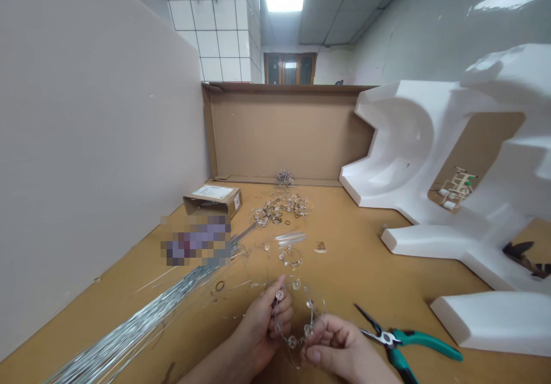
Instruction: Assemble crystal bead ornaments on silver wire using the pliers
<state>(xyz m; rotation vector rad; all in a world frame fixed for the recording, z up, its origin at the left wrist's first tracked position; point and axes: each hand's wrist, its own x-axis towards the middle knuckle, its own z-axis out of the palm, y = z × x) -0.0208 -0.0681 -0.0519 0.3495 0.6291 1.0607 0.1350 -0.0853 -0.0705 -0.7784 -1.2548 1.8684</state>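
Low in the middle of the view, my left hand [263, 328] and my right hand [340, 346] are both closed on a strand of clear crystal beads [297, 322] linked by thin wire. The strand loops between the two hands just above the brown table [370, 258]. My left fingers pinch one bead near the top of the loop; my right fingers pinch the other end. Green-handled pliers [400, 341] lie on the table right beside my right hand.
A bundle of thin metal wires [142, 321] runs off to the lower left. Loose beads and rings [282, 205] lie further back, near a small cardboard box [213, 199]. White foam packing [451, 189] fills the right. A cardboard wall [284, 131] closes the back.
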